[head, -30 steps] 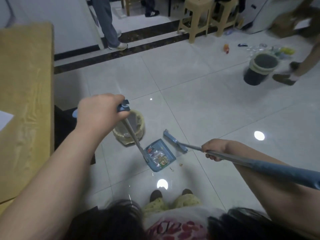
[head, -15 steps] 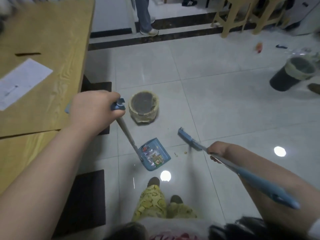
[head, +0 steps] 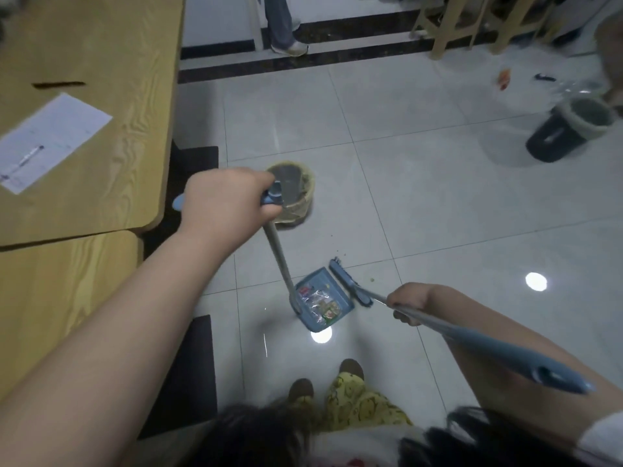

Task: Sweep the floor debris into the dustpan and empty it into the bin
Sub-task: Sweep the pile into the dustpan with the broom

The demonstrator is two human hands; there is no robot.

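My left hand [head: 225, 201] grips the top of a long-handled blue dustpan [head: 339, 288] that rests on the floor tiles, with colourful wrappers [head: 320, 303] lying in its tray. My right hand [head: 409, 302] holds the grey-blue broom [head: 350, 286] by its shaft, and the brush head lies right against the dustpan's open right edge. A few small crumbs [head: 372, 280] lie on the tile just beyond the brush. A small bin with a yellowish liner [head: 300, 193] stands behind the dustpan, partly hidden by my left hand.
Wooden tables [head: 84, 129] with a sheet of paper [head: 50, 139] and a pen fill the left side. A dark bin [head: 569, 129] stands at the far right with litter near it. Stools [head: 451, 25] and another person's legs [head: 281, 21] are at the back. My feet [head: 323, 382] are below the dustpan.
The brush head has swept left across the tile up against the dustpan's edge. The view has shifted, so the tables show more on the left. Both hands keep their grip.
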